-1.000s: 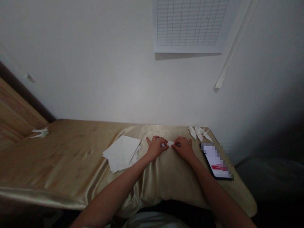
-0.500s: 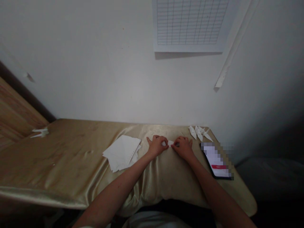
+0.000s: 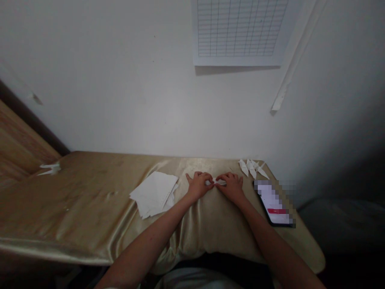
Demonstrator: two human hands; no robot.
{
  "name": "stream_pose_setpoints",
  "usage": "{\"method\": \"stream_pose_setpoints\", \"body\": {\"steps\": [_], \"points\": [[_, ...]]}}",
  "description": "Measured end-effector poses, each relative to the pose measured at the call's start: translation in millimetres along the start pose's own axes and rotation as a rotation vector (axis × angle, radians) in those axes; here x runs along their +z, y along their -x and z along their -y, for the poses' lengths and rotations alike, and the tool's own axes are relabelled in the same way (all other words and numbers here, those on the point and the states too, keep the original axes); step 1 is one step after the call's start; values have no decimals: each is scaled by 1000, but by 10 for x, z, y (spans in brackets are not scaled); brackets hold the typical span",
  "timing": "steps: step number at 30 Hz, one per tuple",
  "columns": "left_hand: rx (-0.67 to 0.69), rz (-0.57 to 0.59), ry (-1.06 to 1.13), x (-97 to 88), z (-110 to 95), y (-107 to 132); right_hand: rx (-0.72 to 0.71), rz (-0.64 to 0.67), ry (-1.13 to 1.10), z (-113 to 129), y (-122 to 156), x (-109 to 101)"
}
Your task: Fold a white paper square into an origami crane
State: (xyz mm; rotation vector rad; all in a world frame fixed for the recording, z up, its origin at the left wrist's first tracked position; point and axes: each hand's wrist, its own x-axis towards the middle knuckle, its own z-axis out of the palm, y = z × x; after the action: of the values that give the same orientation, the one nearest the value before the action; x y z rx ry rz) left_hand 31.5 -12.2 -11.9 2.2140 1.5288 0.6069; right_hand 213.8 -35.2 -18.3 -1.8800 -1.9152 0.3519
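From where I stand, the person sits with both forearms stretched over a surface (image 3: 87, 196) dressed in a shiny gold cloth (image 3: 219, 228), the hands nearly meeting close to the wall (image 3: 120, 92). Between them is a small white paper (image 3: 221, 182), low over the cloth. The left hand (image 3: 201, 185) pinches one end of it between thumb and fingertips, the thin end showing inside the curl of the fingers; the right hand (image 3: 231, 186) grips the other end the same way, a sliver of white visible between its thumb and forefinger. The folds are too small to make out from here. Just beside the left hand lies a loose stack (image 3: 155, 192) of white sheets, their corners turned this way and that. Past the right hand, near the back corner, sit several folded shapes (image 3: 253, 169) — pointed, white, bunched side by side — and nearer the person a phone (image 3: 275, 206) lies face up, its screen blurred apart from a red band. Another white piece (image 3: 50, 169) rests well apart at the far left, and a gridded chart (image 3: 240, 32) hangs above.
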Motion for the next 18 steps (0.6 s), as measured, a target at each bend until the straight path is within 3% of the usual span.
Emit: {"method": "stream_pose_setpoints", "body": {"steps": [18], "points": [[30,104,6,-57,126,-13,-2,131,1,-83,-59,-43]]}}
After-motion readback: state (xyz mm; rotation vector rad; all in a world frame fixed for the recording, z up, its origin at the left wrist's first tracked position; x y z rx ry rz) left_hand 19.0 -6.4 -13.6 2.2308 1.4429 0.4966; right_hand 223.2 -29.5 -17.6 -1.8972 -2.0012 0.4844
